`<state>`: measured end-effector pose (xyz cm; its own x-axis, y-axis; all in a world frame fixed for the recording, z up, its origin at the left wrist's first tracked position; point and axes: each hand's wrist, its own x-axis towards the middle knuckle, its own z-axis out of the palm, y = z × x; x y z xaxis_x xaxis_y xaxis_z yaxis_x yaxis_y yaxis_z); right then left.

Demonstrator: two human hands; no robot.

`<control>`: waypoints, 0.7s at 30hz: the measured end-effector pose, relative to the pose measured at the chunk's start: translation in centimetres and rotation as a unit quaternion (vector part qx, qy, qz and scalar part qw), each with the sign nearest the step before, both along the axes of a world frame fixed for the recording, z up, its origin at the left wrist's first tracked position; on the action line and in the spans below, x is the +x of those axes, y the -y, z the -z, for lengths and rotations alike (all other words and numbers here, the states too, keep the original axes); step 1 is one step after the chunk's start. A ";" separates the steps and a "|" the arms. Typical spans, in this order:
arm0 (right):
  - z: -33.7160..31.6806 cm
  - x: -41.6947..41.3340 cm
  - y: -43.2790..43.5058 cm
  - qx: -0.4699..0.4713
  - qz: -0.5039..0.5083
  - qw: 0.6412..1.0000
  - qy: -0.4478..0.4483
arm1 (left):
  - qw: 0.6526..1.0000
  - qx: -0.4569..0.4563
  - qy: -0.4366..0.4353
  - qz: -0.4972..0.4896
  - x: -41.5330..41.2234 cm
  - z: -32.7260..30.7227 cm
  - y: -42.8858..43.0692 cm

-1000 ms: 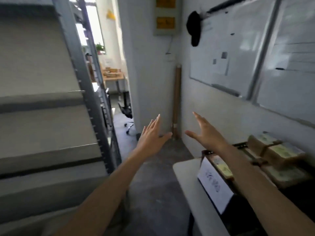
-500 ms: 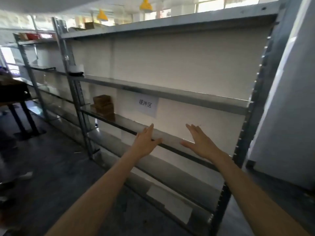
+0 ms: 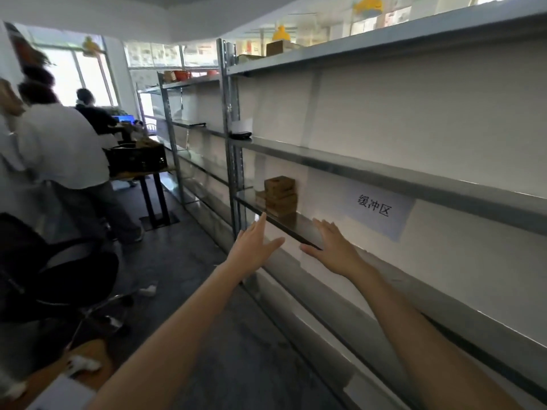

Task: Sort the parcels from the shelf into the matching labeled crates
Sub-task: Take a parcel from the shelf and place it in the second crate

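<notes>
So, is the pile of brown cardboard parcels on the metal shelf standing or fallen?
Standing: the brown cardboard parcels lie stacked one above another on the grey metal shelf.

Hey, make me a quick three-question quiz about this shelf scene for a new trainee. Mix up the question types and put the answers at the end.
1. True or false: the left hand already grips a parcel.
2. Where does the stack of brown parcels sit? A) on the shelf, left of the paper label; B) on the floor; C) on the office chair.
3. Fill in the blank: the right hand, fingers straight, holds ____.

Key: 1 false; 2 A; 3 nothing.
</notes>
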<state>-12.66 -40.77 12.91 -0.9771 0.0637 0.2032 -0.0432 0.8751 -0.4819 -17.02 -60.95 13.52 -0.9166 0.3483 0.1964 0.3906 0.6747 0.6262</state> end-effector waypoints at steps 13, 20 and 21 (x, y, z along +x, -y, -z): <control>2.9 -26.3 5.4 -0.024 -0.015 0.999 0.018 | 0.999 0.038 0.003 -0.018 -22.1 2.1 3.3; 2.8 -41.1 4.8 -0.057 -0.006 0.998 0.038 | 0.999 0.005 0.019 0.027 -37.1 1.8 2.2; 2.8 -43.0 4.6 -0.059 -0.001 0.998 0.033 | 0.999 0.011 0.018 0.034 -39.1 1.6 1.9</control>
